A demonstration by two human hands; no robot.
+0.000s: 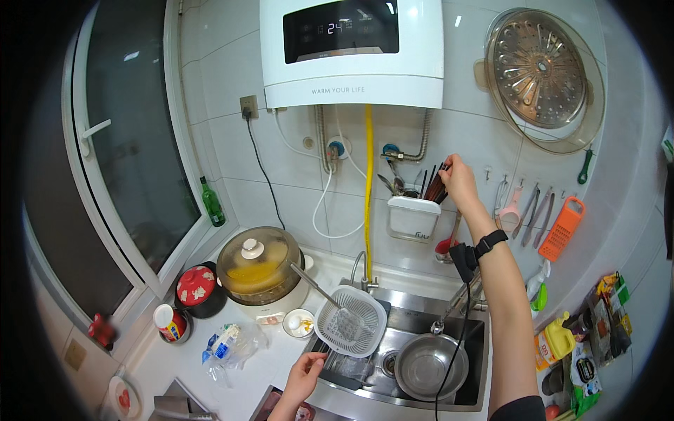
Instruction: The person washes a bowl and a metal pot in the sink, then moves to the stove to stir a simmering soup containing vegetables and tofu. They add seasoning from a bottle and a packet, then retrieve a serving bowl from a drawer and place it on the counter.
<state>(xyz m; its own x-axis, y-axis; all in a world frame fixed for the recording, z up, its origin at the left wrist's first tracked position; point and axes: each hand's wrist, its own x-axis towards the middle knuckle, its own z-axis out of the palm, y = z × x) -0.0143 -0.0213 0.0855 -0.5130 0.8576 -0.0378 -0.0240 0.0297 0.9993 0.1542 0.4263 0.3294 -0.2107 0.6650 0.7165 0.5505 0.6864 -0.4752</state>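
Observation:
At the wall-mounted white utensil holder point(414, 217), my right hand point(459, 179) is raised with its fingers closed on the dark chopsticks point(436, 188). Their lower ends are hidden in the holder, where several spoons point(396, 181) also stand. Down by the sink's left front edge is my left hand point(305, 374), its fingers curled; whether they are fully closed is unclear, and no object shows in them. Just beyond it, a white plastic colander point(373, 310) rests over the sink's left side. A long-handled strainer point(349, 322) leans inside it.
A metal bowl point(432, 363) sits in the steel sink point(476, 358) under the faucet point(438, 326). Left of the sink stand a lidded steamer point(258, 287), a small bowl with an egg point(298, 332), and a plastic bag point(237, 347). A cable point(465, 321) hangs from my right wrist.

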